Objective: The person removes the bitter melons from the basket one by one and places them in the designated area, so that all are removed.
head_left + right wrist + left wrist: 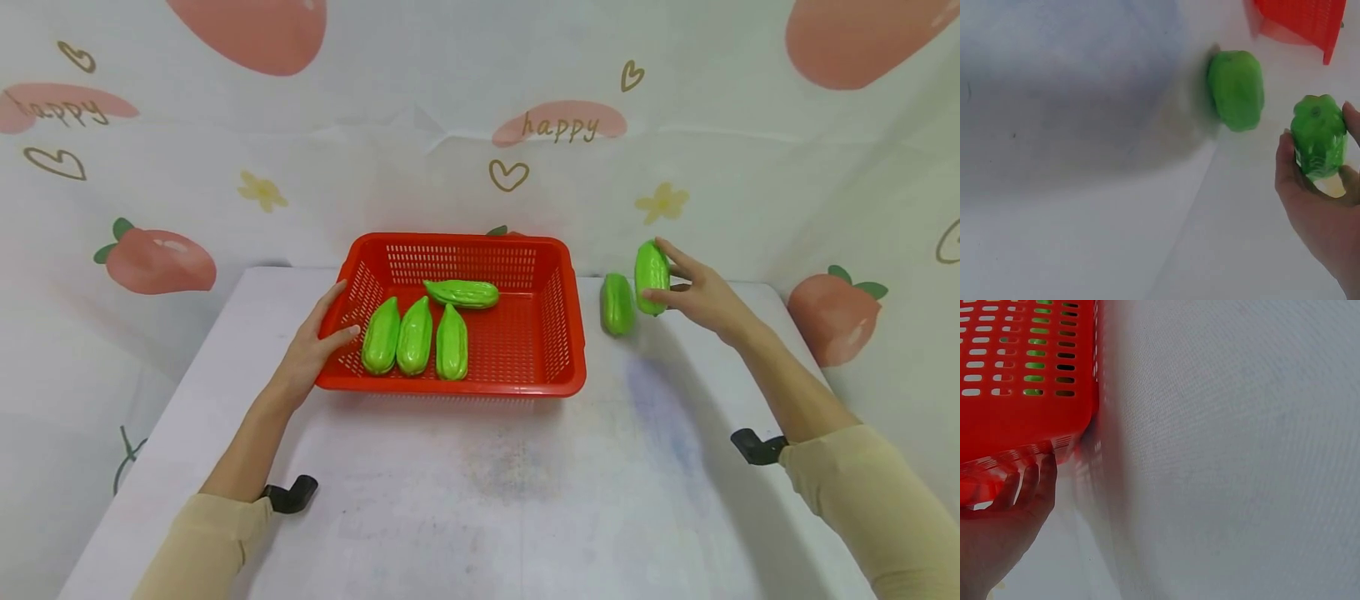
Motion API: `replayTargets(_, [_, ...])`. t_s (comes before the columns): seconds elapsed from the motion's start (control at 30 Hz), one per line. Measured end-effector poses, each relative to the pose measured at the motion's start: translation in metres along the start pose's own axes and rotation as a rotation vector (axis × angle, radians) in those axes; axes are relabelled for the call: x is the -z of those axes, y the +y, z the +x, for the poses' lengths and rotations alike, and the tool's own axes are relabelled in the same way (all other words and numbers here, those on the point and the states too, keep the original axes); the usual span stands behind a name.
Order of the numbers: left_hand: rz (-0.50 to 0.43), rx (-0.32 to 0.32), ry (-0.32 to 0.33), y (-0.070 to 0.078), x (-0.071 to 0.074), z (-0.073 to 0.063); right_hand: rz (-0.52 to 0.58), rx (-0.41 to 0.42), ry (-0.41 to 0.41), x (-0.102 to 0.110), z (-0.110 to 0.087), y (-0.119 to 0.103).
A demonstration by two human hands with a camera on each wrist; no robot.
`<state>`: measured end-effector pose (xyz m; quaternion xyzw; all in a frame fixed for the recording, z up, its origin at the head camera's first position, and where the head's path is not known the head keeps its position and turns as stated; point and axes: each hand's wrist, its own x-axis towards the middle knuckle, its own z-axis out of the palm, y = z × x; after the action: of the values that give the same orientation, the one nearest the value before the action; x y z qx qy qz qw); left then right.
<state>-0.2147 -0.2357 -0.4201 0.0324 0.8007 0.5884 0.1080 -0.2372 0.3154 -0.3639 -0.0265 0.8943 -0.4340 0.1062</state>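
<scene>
In the head view my left hand (303, 354) grips the left side of a red plastic basket (450, 389), thumb over the rim. The left wrist view shows the fingers (1046, 484) of that hand against the basket's outer wall (1022, 419). Inside the basket lie several glossy green ridged gourds (414, 337), one of them crosswise near the back (463, 293). To the right, my right hand (705, 292) pinches another green gourd (651, 275) between thumb and fingers, raised above the table. Close by on the table rests one more green gourd (617, 304).
Everything stands on a white table (450, 500) with faint stains. Behind it hangs a white cloth (420, 183) printed with peaches, hearts and flowers. A black strap mount sits on each wrist, below beige sleeves (862, 492).
</scene>
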Motion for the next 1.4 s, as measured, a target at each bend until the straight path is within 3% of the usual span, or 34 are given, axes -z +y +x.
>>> replayTargets(0.77, [-0.017,0.003,-0.001,0.003,0.0,0.001,-0.014,0.004,0.032,-0.004,0.005,0.037])
replayTargets(1.13, [-0.032,0.012,0.001,0.001,-0.001,-0.002,0.0,-0.007,0.015,-0.009,0.011,0.057])
replayTargets(1.4, [-0.042,0.009,0.003,0.0,-0.001,-0.001,-0.052,-0.042,-0.024,-0.013,0.013,0.062])
